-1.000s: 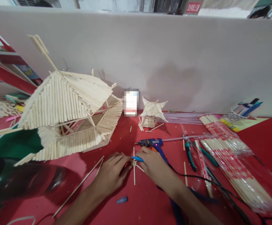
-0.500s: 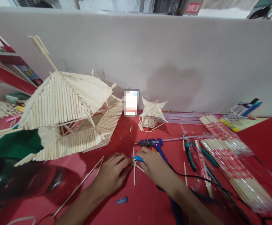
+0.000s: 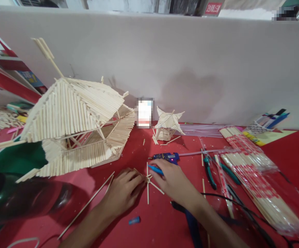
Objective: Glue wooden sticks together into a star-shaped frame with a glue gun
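Observation:
On the red tabletop lies a small star-shaped frame of wooden sticks [image 3: 148, 193], its sticks meeting at a centre joint. My left hand [image 3: 126, 186] is closed at the left of that joint, fingertips pinching the frame and hiding its left part. My right hand [image 3: 173, 177] grips a blue pen [image 3: 156, 169], whose tip points left over the upper stick, above the joint. I cannot tell whether the tip touches the wood. Nearer me lies a blue pen cap [image 3: 134, 220]. Just beyond my right hand rests a blue glue gun [image 3: 164, 157], partly covered by the hand.
A large stick pavilion [image 3: 74, 113] fills the left side; a small one [image 3: 169, 124] stands by the wall. Pliers [image 3: 210, 174] and bagged sticks [image 3: 255, 179] lie right, with black cords [image 3: 242, 206] below. A dark bottle [image 3: 30, 199] lies near left.
My right hand has shifted slightly right and up with the pen, uncovering more of the joint and the lower right stick. My left hand stays in place.

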A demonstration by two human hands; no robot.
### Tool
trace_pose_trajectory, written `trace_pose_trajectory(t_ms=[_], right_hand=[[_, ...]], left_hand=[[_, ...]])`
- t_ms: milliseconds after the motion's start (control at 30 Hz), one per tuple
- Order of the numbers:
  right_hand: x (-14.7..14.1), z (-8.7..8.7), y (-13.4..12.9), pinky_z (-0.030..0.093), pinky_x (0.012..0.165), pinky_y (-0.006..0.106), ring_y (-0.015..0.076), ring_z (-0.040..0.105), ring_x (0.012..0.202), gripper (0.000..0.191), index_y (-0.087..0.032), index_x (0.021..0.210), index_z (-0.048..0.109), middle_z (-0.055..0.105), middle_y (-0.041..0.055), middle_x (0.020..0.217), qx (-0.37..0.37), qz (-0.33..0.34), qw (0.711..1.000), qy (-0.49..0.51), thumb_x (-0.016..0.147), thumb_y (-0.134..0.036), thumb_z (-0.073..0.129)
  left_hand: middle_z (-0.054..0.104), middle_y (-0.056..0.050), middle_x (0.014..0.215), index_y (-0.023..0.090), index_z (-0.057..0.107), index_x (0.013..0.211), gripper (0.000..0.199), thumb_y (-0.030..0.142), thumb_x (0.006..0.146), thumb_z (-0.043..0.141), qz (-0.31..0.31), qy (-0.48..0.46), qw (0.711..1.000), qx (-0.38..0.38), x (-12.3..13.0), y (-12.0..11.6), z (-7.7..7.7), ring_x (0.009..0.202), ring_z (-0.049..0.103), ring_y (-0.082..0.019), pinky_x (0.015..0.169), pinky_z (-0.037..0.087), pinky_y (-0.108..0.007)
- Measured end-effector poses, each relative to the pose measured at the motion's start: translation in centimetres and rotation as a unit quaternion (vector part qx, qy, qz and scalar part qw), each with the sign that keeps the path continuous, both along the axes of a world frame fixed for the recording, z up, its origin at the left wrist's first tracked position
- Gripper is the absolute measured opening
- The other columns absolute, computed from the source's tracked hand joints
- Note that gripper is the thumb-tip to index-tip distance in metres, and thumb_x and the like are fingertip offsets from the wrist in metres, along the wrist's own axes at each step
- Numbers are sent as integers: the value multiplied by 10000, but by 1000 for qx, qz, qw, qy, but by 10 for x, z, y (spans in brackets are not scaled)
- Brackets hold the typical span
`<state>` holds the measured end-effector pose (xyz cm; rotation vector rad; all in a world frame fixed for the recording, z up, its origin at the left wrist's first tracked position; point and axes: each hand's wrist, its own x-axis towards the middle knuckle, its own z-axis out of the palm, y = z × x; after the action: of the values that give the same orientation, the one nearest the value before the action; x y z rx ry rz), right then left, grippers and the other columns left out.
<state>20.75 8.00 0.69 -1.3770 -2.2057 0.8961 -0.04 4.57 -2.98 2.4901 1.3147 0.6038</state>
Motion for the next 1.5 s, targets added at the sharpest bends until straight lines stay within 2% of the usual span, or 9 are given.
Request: trace_pose_trajectory(t_ms=[167, 367, 533, 667, 767, 933, 1067, 1300, 1500], right_hand=[[11, 10, -1, 488, 899, 361, 191, 650, 1002, 420, -264, 1442, 393, 664, 72, 1163, -68, -24, 990, 122, 1025, -302, 371], [12, 2, 5, 531, 705, 291, 163, 681, 808, 313, -205, 1132, 630, 713, 67, 950, -238, 16, 921, 309, 985, -357, 399], [5, -6, 7, 545, 759, 305, 165, 700, 793, 247, -208, 995, 605, 723, 28, 847, -273, 2, 883, 381, 794, -316, 701], [3, -11, 5, 512, 574, 235, 120, 637, 609, 312, -209, 985, 572, 692, 3, 774, -283, -11, 874, 394, 811, -428, 709], [1, -11, 4, 459, 472, 224, 108, 563, 513, 298, -196, 975, 614, 657, -5, 712, -253, -19, 903, 347, 909, -483, 567], [0, -10, 2, 512, 704, 276, 160, 637, 785, 169, -210, 838, 662, 697, 20, 840, -89, -47, 964, 245, 907, -320, 552], [-1, -15, 4, 439, 562, 230, 123, 540, 610, 119, -211, 835, 585, 603, -36, 705, -92, -63, 969, 222, 879, -321, 594], [-2, -21, 4, 495, 663, 246, 148, 632, 728, 107, -192, 856, 663, 685, 2, 790, -115, -26, 964, 238, 876, -279, 603], [-3, -14, 2, 471, 673, 237, 141, 634, 711, 85, -200, 838, 639, 687, -6, 768, -25, -27, 983, 178, 865, -190, 559]], left_hand=[[688, -69, 953, 213, 680, 1041, 183, 240, 998, 505, -2, -10, 1000, -5, 0, 0, 1, 891, 616, -219, 789, 488, -340], [684, -72, 954, 208, 664, 1016, 180, 250, 1005, 490, 0, 1, 1000, -4, 1, 0, 0, 877, 607, -221, 774, 468, -342], [686, -67, 961, 208, 660, 1012, 181, 247, 1004, 484, 1, 1, 1000, -4, 1, 1, 1, 883, 610, -225, 763, 464, -342], [689, -64, 939, 207, 661, 979, 165, 236, 995, 499, 3, 2, 1000, 0, 0, 0, 0, 866, 610, -222, 762, 467, -342], [693, -66, 954, 212, 662, 1004, 168, 242, 999, 497, -1, -1, 1000, 0, 0, 0, -1, 874, 609, -225, 771, 469, -349], [697, -70, 974, 216, 669, 1051, 182, 244, 1007, 494, 0, -9, 1000, 4, 0, 1, -2, 894, 612, -223, 790, 474, -351], [692, -69, 949, 212, 670, 1024, 167, 226, 999, 506, 0, -10, 1000, 8, 1, 1, -3, 884, 615, -217, 794, 478, -344], [695, -65, 965, 211, 657, 1015, 147, 222, 995, 511, -2, -3, 1000, 13, 0, 0, -2, 894, 615, -220, 795, 476, -350], [696, -64, 946, 217, 667, 1021, 157, 218, 988, 514, -2, -11, 1000, 23, -1, 1, -2, 880, 625, -216, 781, 483, -344]])
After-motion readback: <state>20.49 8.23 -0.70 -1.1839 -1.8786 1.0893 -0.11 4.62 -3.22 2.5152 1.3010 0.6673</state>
